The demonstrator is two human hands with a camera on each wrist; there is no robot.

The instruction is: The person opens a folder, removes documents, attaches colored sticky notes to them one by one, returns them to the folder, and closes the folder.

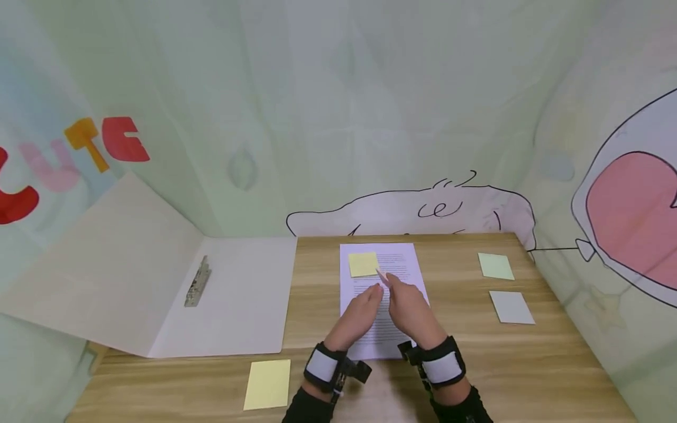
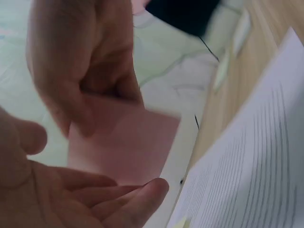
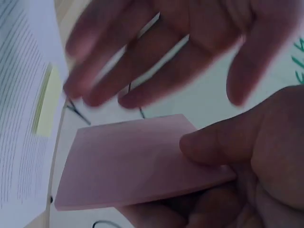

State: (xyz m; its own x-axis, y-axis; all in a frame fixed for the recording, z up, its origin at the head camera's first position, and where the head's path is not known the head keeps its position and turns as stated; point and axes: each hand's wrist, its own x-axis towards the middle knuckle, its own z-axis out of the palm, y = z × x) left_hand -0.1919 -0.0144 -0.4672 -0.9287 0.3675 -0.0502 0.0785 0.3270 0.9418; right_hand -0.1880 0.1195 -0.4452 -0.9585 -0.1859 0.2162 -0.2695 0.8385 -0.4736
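In the right wrist view, my right hand (image 3: 247, 147) grips a pink sticky note pad (image 3: 123, 166) by one end, thumb on top and fingers underneath. My left hand (image 1: 359, 317) is beside it with its fingers extended, loosely spread near the pad's edge and holding nothing. Both hands are over a printed sheet of paper (image 1: 402, 264) on the table. A yellow sticky note pad (image 1: 362, 264) lies on the sheet's upper left part, just beyond the hands.
An open white folder (image 1: 248, 294) with a metal clip (image 1: 198, 285) lies on the left. Another yellow pad (image 1: 267, 385) sits at the front left of the wooden table (image 1: 560, 364). On the right are a green pad (image 1: 496, 266) and a pale grey pad (image 1: 512, 308).
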